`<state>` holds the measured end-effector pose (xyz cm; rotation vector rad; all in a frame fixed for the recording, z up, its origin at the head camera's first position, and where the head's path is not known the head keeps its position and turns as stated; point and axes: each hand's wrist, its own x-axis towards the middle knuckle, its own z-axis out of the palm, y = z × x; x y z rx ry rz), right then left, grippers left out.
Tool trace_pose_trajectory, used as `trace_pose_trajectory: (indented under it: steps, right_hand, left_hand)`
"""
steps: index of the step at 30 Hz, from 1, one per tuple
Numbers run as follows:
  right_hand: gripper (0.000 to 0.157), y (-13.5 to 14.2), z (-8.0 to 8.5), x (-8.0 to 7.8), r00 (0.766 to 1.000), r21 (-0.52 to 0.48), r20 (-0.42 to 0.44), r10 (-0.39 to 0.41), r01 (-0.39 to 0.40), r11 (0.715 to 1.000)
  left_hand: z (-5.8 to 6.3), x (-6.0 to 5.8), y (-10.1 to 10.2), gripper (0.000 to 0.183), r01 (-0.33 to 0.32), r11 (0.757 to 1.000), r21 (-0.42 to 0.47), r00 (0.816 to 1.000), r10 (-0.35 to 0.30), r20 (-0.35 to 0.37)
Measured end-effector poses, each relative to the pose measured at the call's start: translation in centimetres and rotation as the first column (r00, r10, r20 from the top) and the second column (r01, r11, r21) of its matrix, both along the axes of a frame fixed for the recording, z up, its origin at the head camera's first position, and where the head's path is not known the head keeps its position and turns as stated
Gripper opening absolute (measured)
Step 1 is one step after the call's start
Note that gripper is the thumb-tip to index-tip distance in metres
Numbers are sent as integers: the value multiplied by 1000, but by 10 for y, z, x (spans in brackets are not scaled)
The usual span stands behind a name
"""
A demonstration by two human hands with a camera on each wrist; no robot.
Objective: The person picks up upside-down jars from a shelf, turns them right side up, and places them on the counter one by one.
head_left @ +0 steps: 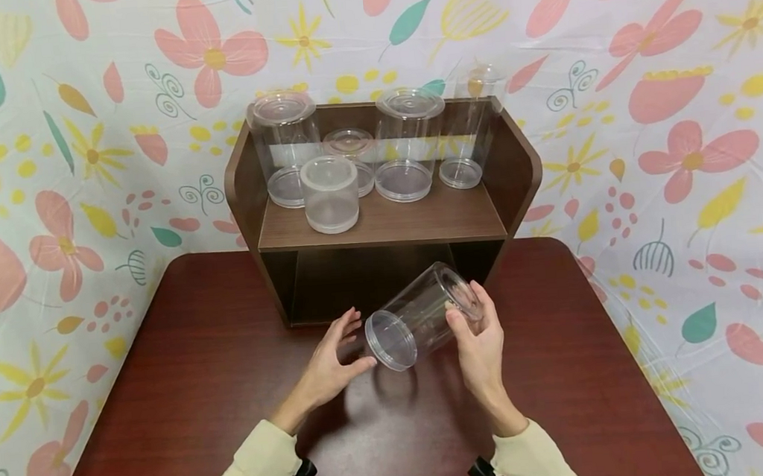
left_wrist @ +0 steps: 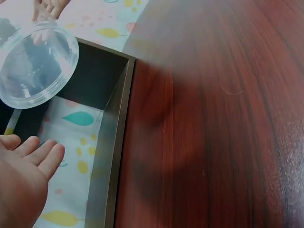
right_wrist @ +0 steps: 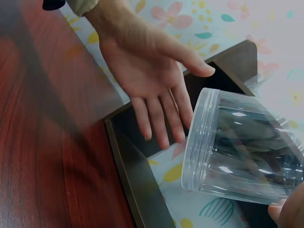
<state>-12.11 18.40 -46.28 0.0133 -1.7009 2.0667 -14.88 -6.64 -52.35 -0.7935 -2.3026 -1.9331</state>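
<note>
A clear plastic jar (head_left: 422, 321) hangs tilted over the table, its ridged end pointing down and to the left. My right hand (head_left: 482, 346) grips the raised far end between thumb and fingers. Beside the lower end, my left hand (head_left: 327, 369) is spread with its thumb apart from the fingers. The right wrist view shows the jar (right_wrist: 247, 147) close to the fingertips of that left hand (right_wrist: 147, 71); whether they touch is unclear. From the left wrist, the jar's round end (left_wrist: 38, 69) appears above the left fingers (left_wrist: 40, 159).
Behind the hands stands a dark brown two-level shelf (head_left: 380, 223). Several clear jars, such as a tall one (head_left: 408, 146), stand on its upper board, with a frosted jar (head_left: 331, 197) in front. Under everything lies a reddish-brown table (head_left: 185, 388); a flowered cloth (head_left: 676, 132) hangs behind.
</note>
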Motion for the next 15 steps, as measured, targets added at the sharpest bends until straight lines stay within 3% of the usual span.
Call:
trace_pose_trajectory:
  steps: [7,15]
  right_hand:
    - [63,-5,0,2,1000,-5,-7,1,-1,1000]
    - [62,-10,1,3,1000,-18,-21,0,0,1000]
  left_hand:
    - [1,1,5,106,58,998,-35,995,-55,79]
    - [5,0,8,114,24,988,-155,992,-5,126]
